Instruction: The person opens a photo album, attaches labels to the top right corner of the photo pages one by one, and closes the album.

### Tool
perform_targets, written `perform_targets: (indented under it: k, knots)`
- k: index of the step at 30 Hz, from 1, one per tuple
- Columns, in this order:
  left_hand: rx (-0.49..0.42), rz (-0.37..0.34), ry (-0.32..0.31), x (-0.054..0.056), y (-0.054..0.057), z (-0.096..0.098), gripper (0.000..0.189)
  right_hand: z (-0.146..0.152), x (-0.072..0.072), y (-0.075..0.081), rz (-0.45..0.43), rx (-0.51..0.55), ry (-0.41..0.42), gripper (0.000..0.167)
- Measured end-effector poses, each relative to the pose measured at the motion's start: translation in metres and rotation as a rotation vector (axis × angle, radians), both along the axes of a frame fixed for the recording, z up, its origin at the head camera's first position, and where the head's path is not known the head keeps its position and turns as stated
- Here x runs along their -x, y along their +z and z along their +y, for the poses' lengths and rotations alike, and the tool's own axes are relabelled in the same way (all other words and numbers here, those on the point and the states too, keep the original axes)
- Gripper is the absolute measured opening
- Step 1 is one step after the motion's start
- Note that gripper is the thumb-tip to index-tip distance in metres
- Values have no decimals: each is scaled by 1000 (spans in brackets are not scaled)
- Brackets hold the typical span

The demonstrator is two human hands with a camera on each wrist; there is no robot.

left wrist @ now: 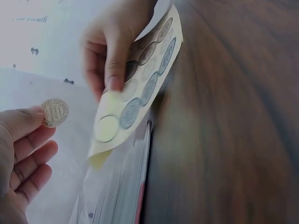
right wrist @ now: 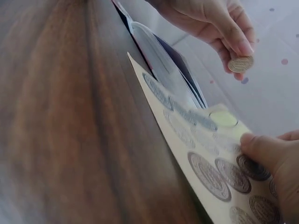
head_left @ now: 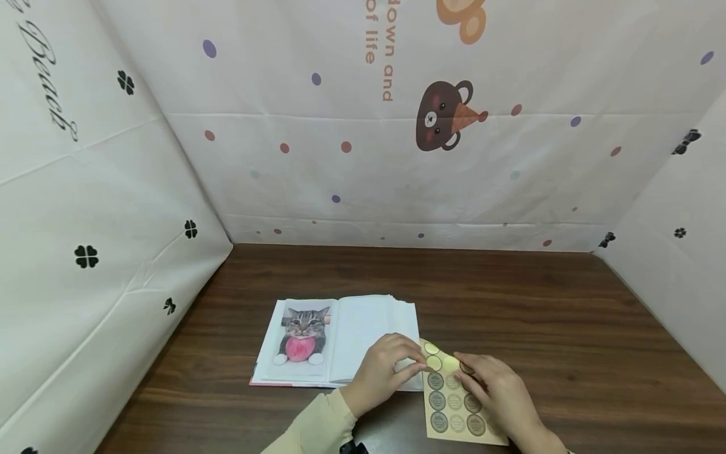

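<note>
My left hand (head_left: 381, 371) pinches a round, gold-toned printed sticker (left wrist: 55, 113) by its edge between thumb and forefinger. Its other fingers curl loosely below, as the left wrist view shows. My right hand (head_left: 507, 392) holds a cream sticker sheet (head_left: 439, 435) near its upper right edge, thumb on the face. Rows of round dark and pale stickers (right wrist: 210, 176) cover most of this sheet. Bare yellow circles (left wrist: 107, 129) show at its far end, which is lifted and bent. That end overlaps the right edge of an open album (head_left: 363, 331) in the head view.
On the album's left page is a picture of a tabby cat (head_left: 304, 334) with a pink round shape. A dark wood table (head_left: 567, 328) lies beneath everything. White printed cloth (head_left: 351, 176) stands behind the table and along both sides.
</note>
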State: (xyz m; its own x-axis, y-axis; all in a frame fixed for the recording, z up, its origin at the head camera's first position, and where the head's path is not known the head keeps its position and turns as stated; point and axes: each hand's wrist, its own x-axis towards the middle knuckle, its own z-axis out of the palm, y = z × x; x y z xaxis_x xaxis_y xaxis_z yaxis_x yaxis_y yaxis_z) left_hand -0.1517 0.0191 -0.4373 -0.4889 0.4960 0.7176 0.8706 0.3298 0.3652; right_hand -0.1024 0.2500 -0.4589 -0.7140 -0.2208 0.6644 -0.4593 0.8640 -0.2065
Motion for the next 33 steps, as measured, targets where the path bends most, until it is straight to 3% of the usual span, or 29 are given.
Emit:
perform_targets:
  k: [13, 25, 33]
  knots:
    - [19, -89, 130, 5, 1, -21, 7, 5, 6, -12, -57, -97, -13, 42]
    - [36, -164, 157, 7, -3, -28, 6, 2, 0, -14, -225, -145, -42, 38]
    - [32, -222, 167, 7, -6, -31, 7, 1, -2, -15, -207, -201, -35, 38]
